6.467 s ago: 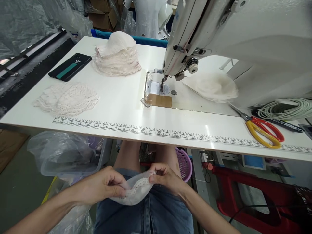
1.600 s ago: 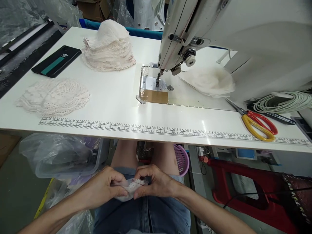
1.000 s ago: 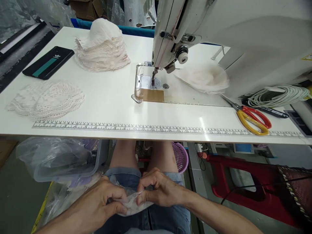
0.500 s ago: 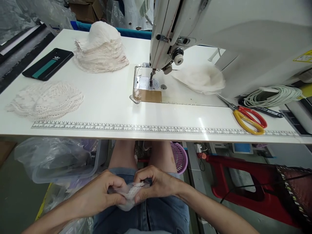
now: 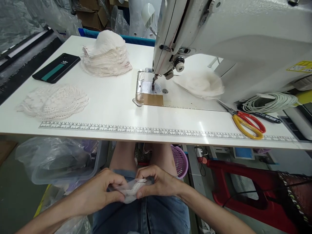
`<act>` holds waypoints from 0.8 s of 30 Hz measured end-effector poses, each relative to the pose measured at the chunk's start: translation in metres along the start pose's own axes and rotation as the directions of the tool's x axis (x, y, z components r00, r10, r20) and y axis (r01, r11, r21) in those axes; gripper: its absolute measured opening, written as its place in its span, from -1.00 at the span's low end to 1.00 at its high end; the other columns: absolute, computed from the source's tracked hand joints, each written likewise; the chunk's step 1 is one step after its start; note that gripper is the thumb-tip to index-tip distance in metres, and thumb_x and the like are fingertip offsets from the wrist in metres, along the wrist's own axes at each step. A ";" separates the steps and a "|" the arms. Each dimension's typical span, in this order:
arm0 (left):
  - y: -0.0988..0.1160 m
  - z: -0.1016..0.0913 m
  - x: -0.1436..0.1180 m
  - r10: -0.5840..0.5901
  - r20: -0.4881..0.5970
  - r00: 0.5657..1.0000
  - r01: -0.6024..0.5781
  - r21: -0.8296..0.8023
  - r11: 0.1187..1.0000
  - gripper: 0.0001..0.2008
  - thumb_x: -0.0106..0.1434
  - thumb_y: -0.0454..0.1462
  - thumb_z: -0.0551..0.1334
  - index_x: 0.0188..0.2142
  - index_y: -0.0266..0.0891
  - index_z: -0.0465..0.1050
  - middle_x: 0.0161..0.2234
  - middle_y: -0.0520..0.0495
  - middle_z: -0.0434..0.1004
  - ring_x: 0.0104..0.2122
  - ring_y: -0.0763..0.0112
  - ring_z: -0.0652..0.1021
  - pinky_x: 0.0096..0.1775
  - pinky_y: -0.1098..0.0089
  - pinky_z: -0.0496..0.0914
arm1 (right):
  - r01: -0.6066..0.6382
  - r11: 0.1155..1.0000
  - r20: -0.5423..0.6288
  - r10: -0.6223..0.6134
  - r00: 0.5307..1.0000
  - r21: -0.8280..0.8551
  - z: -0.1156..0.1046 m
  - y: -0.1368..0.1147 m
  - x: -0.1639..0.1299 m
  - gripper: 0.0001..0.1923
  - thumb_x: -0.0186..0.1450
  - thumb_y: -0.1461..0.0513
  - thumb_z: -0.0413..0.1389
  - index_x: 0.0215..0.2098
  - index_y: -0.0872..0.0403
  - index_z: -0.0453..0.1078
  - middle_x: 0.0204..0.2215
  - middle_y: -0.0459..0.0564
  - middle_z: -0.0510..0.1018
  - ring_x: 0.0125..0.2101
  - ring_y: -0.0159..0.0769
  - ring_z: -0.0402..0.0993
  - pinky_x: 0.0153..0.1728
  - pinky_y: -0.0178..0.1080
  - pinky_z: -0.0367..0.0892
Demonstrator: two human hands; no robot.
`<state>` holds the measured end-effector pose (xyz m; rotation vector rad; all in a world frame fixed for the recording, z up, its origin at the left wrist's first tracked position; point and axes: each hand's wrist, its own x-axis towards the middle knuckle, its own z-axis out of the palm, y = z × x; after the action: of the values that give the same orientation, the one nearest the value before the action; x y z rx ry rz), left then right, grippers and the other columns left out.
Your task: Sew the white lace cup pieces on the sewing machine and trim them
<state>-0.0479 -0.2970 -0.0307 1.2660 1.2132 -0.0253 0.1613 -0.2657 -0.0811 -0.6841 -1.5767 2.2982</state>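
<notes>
Over my lap, a small clear plastic bag (image 5: 130,197) with white lace-like material inside is pinched between both hands. My left hand (image 5: 107,190) is closed on the bag's left side, thumb below and fingers above. On the right side my right hand (image 5: 156,183) grips it the same way, thumb near the white lace (image 5: 138,184). Fingers cover both ends of the bag. Above my hands, on the white table (image 5: 109,110), lie a flat pile of lace pieces (image 5: 55,102) and a stack of cream fabric pieces (image 5: 107,55).
A sewing machine (image 5: 170,48) stands at centre right, with cream fabric (image 5: 200,85) beside its needle. Scissors (image 5: 247,123) and coiled cord (image 5: 269,103) lie to the right, a black phone (image 5: 56,68) to the left. Below are a plastic bin (image 5: 65,175), purple basket (image 5: 179,161) and red stool (image 5: 236,188).
The view has tilted slightly, so the table items sit a little lower. Both hands keep hold of the plastic bag, which is now stretched flatter and slightly higher between them.
</notes>
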 end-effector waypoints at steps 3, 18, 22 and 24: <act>-0.001 -0.001 -0.001 -0.009 -0.005 1.000 0.009 -0.037 0.999 -0.87 0.08 -0.27 0.21 -0.48 -0.26 0.52 -0.56 0.12 0.38 -0.49 0.49 0.35 -0.43 0.56 0.12 | -0.020 1.000 -0.023 0.021 1.000 0.014 -0.001 -0.002 -0.001 -0.65 0.05 0.04 0.27 -0.46 0.19 0.41 -0.51 -0.12 0.36 -0.48 -0.45 0.25 -0.45 -0.39 0.14; -0.007 0.008 0.011 0.025 -0.048 0.999 -0.029 -0.080 0.996 -0.81 0.04 -0.23 0.22 -0.61 -0.29 0.35 -0.64 0.17 0.05 -0.57 0.55 0.13 -0.53 0.51 -0.02 | -0.035 0.999 -0.063 0.034 0.997 -0.018 0.000 0.003 -0.002 -0.66 0.07 0.05 0.26 -0.40 0.17 0.38 -0.51 -0.14 0.37 -0.48 -0.46 0.25 -0.45 -0.39 0.16; -0.007 0.009 0.011 0.011 -0.041 0.999 -0.016 -0.117 0.993 -0.83 0.04 -0.24 0.22 -0.59 -0.30 0.34 -0.63 0.16 0.09 -0.57 0.54 0.16 -0.52 0.51 0.00 | -0.024 0.998 -0.106 0.017 0.994 -0.063 -0.002 0.005 -0.007 -0.60 0.06 0.08 0.28 -0.25 0.11 0.30 -0.42 -0.14 0.35 -0.41 -0.43 0.25 -0.40 -0.37 0.18; -0.008 0.008 0.009 0.014 -0.044 0.999 -0.019 -0.106 0.994 -0.81 0.05 -0.24 0.21 -0.61 -0.29 0.33 -0.63 0.16 0.08 -0.56 0.54 0.16 -0.51 0.51 0.01 | 0.006 0.996 -0.123 -0.017 0.992 -0.090 -0.002 0.004 -0.009 -0.58 0.08 0.10 0.28 -0.20 0.10 0.25 -0.36 -0.11 0.34 -0.35 -0.41 0.25 -0.34 -0.35 0.19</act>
<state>-0.0431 -0.3004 -0.0441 1.1884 1.2253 0.0784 0.1702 -0.2696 -0.0838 -0.8199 -1.6297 2.1429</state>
